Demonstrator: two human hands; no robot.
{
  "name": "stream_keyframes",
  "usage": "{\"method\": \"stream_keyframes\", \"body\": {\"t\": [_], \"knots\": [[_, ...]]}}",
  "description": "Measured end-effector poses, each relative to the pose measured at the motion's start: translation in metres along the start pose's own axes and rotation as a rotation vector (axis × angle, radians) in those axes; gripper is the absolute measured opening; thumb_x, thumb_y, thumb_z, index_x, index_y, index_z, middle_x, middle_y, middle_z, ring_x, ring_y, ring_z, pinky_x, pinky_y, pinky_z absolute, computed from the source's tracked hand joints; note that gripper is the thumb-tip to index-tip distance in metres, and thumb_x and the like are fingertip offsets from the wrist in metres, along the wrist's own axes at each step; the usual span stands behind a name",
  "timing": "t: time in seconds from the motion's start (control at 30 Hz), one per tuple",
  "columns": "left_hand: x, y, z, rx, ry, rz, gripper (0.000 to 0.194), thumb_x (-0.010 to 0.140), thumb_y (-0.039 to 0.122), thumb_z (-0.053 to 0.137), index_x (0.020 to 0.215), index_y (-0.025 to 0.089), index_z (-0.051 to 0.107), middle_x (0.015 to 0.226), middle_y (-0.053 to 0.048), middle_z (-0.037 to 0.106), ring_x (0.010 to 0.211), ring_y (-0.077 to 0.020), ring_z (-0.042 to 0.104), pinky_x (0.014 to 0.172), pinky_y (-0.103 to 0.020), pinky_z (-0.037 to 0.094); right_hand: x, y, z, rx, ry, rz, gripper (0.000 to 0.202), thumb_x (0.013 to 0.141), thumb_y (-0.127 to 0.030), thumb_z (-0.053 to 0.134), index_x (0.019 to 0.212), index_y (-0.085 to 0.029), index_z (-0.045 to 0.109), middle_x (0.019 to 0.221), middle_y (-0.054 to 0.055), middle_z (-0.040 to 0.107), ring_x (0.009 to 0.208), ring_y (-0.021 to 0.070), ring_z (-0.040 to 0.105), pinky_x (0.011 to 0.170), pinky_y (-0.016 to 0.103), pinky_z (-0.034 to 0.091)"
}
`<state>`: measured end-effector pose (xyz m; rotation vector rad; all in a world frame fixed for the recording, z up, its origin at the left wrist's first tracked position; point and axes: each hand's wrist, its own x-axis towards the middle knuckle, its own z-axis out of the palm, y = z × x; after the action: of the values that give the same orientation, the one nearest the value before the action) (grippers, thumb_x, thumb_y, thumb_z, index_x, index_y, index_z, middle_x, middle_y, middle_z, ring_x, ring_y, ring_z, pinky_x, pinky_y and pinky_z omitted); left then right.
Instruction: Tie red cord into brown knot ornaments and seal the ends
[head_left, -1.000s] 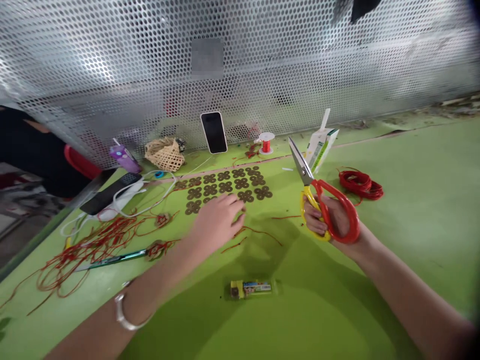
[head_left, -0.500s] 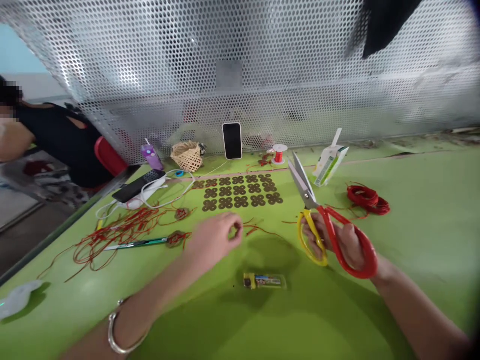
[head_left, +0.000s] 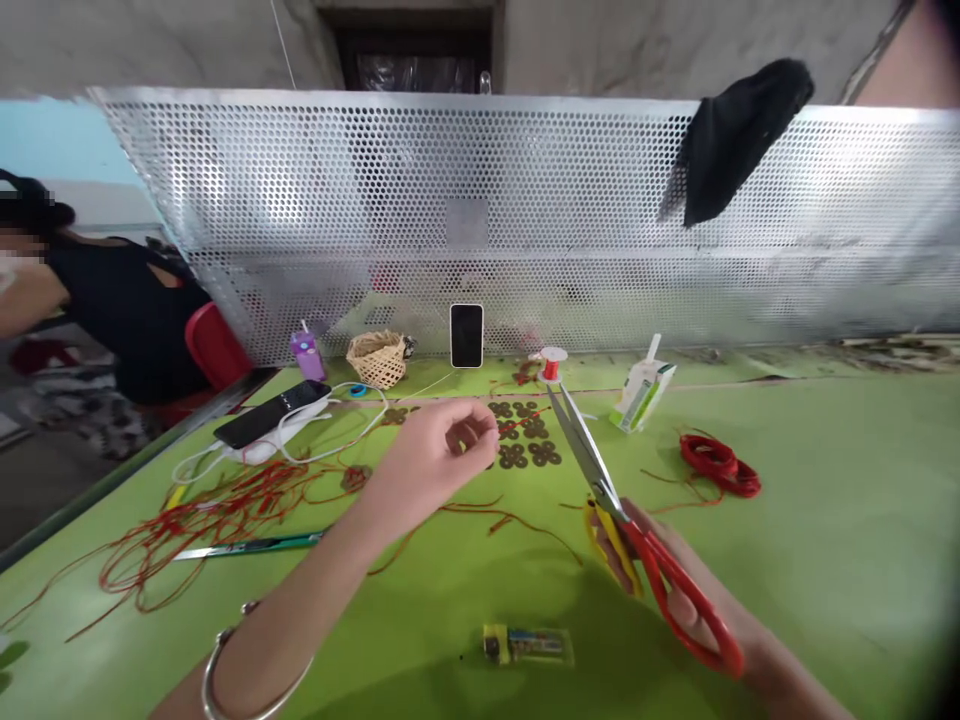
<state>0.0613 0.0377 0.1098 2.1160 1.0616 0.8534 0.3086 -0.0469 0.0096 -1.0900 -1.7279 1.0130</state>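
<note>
My left hand [head_left: 454,440] is pinched on a short red cord [head_left: 523,421], which sticks out to the right from the fingertips. It hovers over the rows of brown flower-shaped pieces [head_left: 514,455] and hides some of them. In my right hand [head_left: 679,565] is a large pair of scissors [head_left: 589,455] with one yellow and one red handle loop. The blades point up and away, slightly parted, their tips close to the cord's free end. Loose red cord ends [head_left: 517,517] lie on the green table below the hands.
A lighter [head_left: 527,645] lies in front. Tangled red cords [head_left: 240,515] and a green-handled tool [head_left: 251,545] are left. Behind stand a basket [head_left: 377,358], phone [head_left: 466,335], thread spool [head_left: 553,365] and carton [head_left: 643,395]. Red cord bundle [head_left: 718,463] sits right; a person [head_left: 127,310] sits left.
The view has tilted up. My left hand has moved forward over the brown pieces, and a red cord now shows in its pinch. The scissors' blades have drawn closer together and nearer that hand.
</note>
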Motion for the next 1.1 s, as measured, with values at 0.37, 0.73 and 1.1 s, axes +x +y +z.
{"method": "stream_keyframes", "body": {"t": [0.37,0.73,1.1], "knots": [[-0.002,-0.003,0.007,0.014,-0.07,-0.012,0.013,0.084,0.028,0.049,0.078,0.019,0.057,0.073,0.002,0.061,0.061,-0.0094,0.052,0.053,-0.021,0.041,-0.002,0.016,0.005,-0.012,-0.089,0.018,0.076,0.059,-0.089,0.032,0.092,-0.023,0.047,0.064,-0.002,0.045,0.05,0.0123,0.034,0.046,0.026,0.031],[-0.001,-0.004,0.011,-0.012,-0.098,-0.014,0.013,0.082,0.027,0.049,0.078,0.018,0.057,0.072,0.0,0.059,0.06,-0.0098,0.05,0.054,-0.022,0.039,-0.003,0.013,0.005,-0.038,-0.075,0.043,0.071,0.062,-0.088,0.032,0.083,-0.022,0.045,0.063,-0.001,0.047,0.05,0.0123,0.037,0.046,0.025,0.032],[-0.001,-0.003,0.01,-0.009,-0.085,-0.006,0.011,0.081,0.026,0.05,0.076,0.019,0.057,0.07,0.002,0.059,0.06,-0.0092,0.05,0.053,-0.022,0.038,-0.004,0.019,0.005,-0.087,-0.024,0.049,0.069,0.064,-0.087,0.031,0.081,-0.021,0.044,0.064,-0.001,0.046,0.05,0.0124,0.037,0.048,0.027,0.033]]}}
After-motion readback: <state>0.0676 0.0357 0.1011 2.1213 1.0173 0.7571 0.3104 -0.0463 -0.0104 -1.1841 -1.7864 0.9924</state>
